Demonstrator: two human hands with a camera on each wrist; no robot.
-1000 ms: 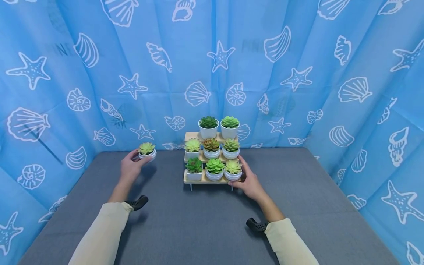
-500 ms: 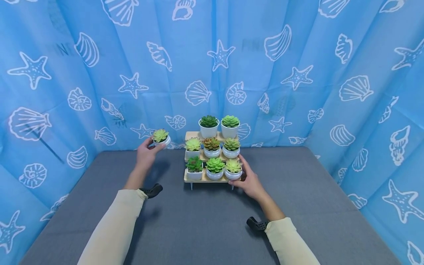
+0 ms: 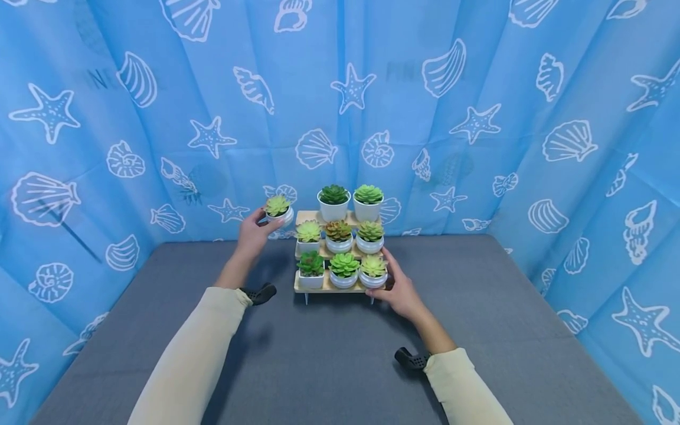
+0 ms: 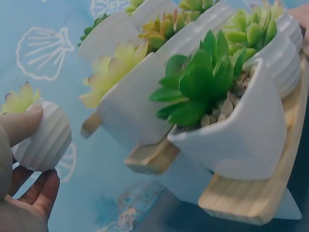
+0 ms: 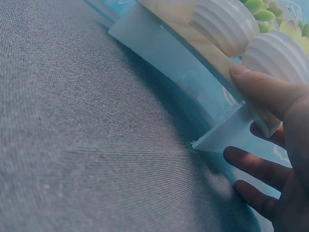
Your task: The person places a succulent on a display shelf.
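Observation:
My left hand (image 3: 251, 237) pinches a small succulent in a round, ribbed white pot (image 3: 285, 216), raised off the table at the upper left of a tiered wooden plant stand (image 3: 332, 290). In the left wrist view, thumb and fingers hold this ribbed pot (image 4: 47, 137) by its sides, apart from the stand. My right hand (image 3: 401, 293) grips the right end of the stand's lowest shelf; in the right wrist view its thumb (image 5: 256, 84) lies on the wooden edge beside a ribbed pot, with other fingers spread below. Potted succulents fill the front and middle tiers.
Two taller white pots with a dark green succulent (image 3: 334, 203) and a lighter one (image 3: 368, 203) stand on the back tier, its left end bare wood. A grey cloth (image 3: 329, 360) covers the table. A blue shell-print curtain (image 3: 297, 106) hangs behind and at both sides.
My left hand has carried the succulent pot rightward and upward, closer to the stand's upper left end. My right hand stays on the stand, which has not moved.

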